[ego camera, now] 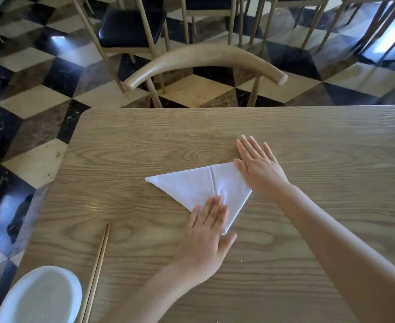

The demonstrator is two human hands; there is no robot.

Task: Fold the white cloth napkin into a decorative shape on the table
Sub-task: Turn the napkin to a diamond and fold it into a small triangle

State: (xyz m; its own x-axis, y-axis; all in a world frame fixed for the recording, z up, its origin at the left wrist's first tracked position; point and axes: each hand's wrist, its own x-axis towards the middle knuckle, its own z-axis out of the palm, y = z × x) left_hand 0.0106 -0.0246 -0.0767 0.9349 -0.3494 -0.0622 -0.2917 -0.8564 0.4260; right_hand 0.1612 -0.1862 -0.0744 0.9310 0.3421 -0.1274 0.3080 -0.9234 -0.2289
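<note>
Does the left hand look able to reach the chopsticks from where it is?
Probably yes: the left hand lies flat on the napkin, and only bare table separates it from the chopsticks.

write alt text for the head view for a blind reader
Two bare hands press flat on a white cloth napkin folded into a triangle on a wooden table: the left hand on its near corner, the right hand on its far right edge. A pair of wooden chopsticks and a white plate lie at the near left.
</note>
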